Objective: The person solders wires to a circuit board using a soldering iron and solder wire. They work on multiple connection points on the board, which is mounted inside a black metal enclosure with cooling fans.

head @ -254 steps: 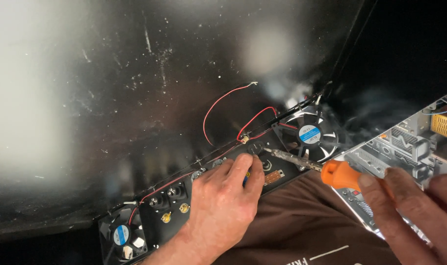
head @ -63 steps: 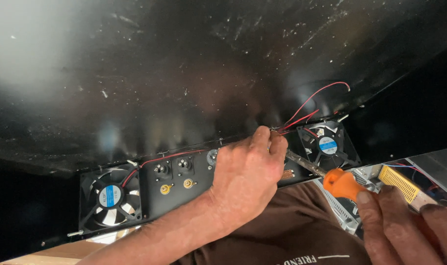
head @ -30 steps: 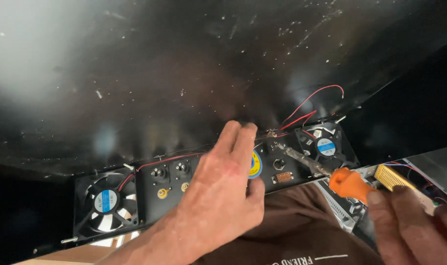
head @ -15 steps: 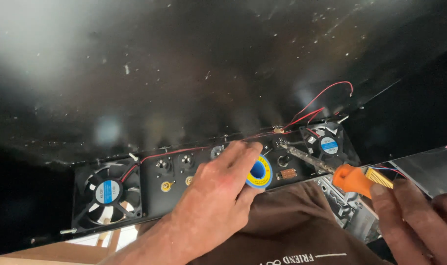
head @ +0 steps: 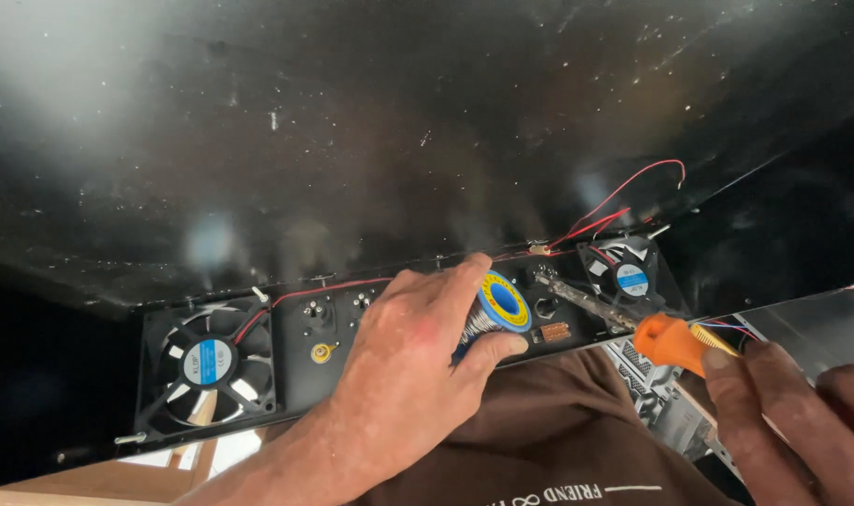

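**My Hands at the Back of the Black Box**

The biggest thing here is the shiny black metal case (head: 371,122). It fills most of what I see. It looks hard and heavy, and I would not want to lift it by one edge.

Along its bottom runs a long black back panel (head: 352,347). It is thin and stiff. A big fan (head: 209,364) sits at its left end and a small fan (head: 625,274) at its right end. Thin red wires (head: 623,201) loop up above the small fan. They are soft and bendy and could tear off, so I would not tug them.

My left hand (head: 403,375) is in the middle of the panel. My fingers (head: 464,276) and thumb curl round a small spool of solder wire (head: 500,302) with a blue and yellow end. It feels like a light thing, hard at the ends, and the wire on it is soft. Holding it by the round sides is best.

My right hand (head: 783,412) is low on the right. Its fingers are wrapped round a soldering iron with an orange grip (head: 668,339). Its metal tip reaches to the panel, just beside the spool. The tip may be hot, so I hold only the grip.
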